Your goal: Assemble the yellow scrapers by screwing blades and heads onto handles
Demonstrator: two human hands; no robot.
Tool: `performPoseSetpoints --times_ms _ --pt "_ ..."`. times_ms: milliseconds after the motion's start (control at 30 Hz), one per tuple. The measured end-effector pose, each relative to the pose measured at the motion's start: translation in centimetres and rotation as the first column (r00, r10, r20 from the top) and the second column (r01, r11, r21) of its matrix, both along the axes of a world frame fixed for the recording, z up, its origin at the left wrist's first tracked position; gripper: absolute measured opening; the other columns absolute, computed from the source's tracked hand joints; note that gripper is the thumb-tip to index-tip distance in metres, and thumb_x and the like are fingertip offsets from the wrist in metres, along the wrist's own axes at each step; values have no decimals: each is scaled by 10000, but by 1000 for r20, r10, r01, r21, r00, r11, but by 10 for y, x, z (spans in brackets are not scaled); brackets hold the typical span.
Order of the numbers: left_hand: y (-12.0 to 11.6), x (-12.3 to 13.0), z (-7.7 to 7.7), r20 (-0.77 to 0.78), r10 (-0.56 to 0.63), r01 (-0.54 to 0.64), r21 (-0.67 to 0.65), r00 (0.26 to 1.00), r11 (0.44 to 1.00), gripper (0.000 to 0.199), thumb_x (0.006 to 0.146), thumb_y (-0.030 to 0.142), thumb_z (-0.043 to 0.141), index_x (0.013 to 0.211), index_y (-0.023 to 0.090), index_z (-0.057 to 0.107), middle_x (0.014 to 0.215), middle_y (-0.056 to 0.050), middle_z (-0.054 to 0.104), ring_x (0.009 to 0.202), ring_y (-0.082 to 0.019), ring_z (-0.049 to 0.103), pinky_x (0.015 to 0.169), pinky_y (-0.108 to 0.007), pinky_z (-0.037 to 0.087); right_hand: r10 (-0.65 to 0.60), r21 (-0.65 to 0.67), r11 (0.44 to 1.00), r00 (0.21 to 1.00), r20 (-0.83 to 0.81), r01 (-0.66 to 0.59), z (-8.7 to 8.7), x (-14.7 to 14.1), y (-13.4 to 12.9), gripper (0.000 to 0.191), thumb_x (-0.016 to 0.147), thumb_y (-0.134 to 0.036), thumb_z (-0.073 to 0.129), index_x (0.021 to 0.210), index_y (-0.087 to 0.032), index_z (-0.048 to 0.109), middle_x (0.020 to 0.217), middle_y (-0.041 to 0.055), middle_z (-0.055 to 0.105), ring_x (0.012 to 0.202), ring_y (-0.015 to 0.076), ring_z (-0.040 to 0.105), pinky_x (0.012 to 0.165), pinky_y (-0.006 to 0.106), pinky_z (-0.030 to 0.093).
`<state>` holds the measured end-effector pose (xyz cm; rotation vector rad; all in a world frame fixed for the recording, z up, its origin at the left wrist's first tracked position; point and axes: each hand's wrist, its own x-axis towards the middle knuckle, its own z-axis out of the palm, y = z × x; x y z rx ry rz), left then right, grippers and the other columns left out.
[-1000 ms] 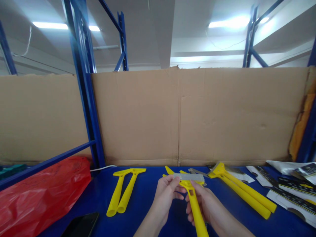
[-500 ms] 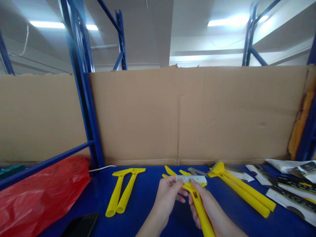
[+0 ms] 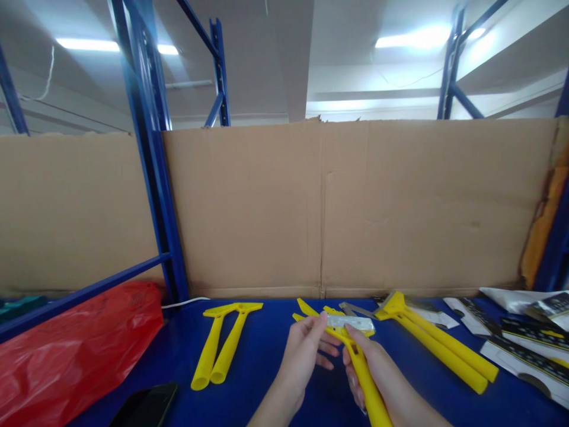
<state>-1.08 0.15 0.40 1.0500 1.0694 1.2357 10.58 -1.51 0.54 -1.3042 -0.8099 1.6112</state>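
Observation:
In the head view, my right hand (image 3: 380, 370) is wrapped around the neck of a yellow scraper handle (image 3: 368, 382), which points down toward me. Its thumb presses near a flat silvery metal plate (image 3: 355, 323) lying across the scraper's wide head. My left hand (image 3: 300, 359) pinches the left end of that plate between thumb and forefinger, the other fingers loosely curled beneath. Just beyond the left hand lie small yellow plastic pieces (image 3: 306, 307), partly covered by it. Whether the plate is fixed to the head cannot be made out.
Two yellow scraper handles (image 3: 229, 344) rest on the blue table at left. Another yellow pair with a metal blade (image 3: 438, 344) lies at right, beside black-and-white packages (image 3: 527, 365). A red plastic bag (image 3: 89, 350) and dark phone (image 3: 144, 406) are far left. Cardboard (image 3: 249, 207) stands behind.
The left thumb has slid a little along the plate, and the scraper head with the plate has tilted slightly, its right end lower. The other things stay put.

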Motion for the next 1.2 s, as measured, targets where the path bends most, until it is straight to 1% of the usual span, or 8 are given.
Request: performPoseSetpoints --times_ms 133,233,333,400,567,800,967,1200 --pt "8 -7 -4 -61 100 -99 18 993 995 600 672 690 571 860 121 616 646 -74 664 573 -167 612 453 -225 443 6 -27 1000 998 -59 -7 4 4 -2 460 888 -478 404 549 -185 508 342 -50 427 248 69 385 298 165 309" --pt "16 -18 -11 -265 214 -182 142 940 973 438 779 575 511 813 150 611 670 -79 659 612 -192 613 481 -249 438 15 -45 999 993 -120 -21 6 10 -3 358 866 -418 456 601 -186 518 374 -58 444 270 60 377 308 159 308" --pt "19 -28 -20 -538 395 -171 418 744 892 175 813 334 541 858 195 637 799 -79 695 781 -215 636 737 -313 483 35 -22 999 986 -161 -39 5 16 -1 252 850 -322 469 640 -188 510 409 -57 474 294 63 383 314 164 305" --pt "20 -32 -26 -654 440 -73 508 615 858 233 813 226 510 1000 197 647 986 -106 694 970 -251 612 865 -355 457 46 -2 999 986 -161 -47 2 18 0 206 840 -278 461 657 -192 500 418 -57 483 298 67 379 319 173 314" --pt "19 -33 -37 -896 289 259 383 336 887 495 815 96 413 1298 141 511 1363 -115 525 1303 -249 409 1088 -408 294 59 -20 998 992 -115 -62 -1 18 3 165 825 -244 444 670 -198 475 428 -50 498 301 72 376 332 186 320" --pt "17 -31 -12 -963 263 317 268 60 910 303 863 274 527 1134 191 631 1077 -100 674 1061 -289 574 879 -414 467 74 -14 997 995 -69 -75 -3 16 1 117 814 -252 474 707 -204 466 424 -56 493 308 78 389 346 191 331" --pt "12 -27 -2 -957 262 400 193 -125 896 212 870 169 489 990 144 662 953 -128 692 935 -288 633 746 -379 509 68 -10 998 997 -47 -69 -4 15 1 105 822 -241 453 722 -210 449 422 -60 491 304 78 390 348 191 328" --pt "9 -24 -3 -935 294 409 193 -199 892 349 783 -6 427 1031 120 638 960 -154 683 897 -287 654 703 -372 517 80 -19 997 996 -40 -81 -2 14 -1 108 825 -238 430 719 -214 433 419 -64 480 287 75 365 342 192 318"
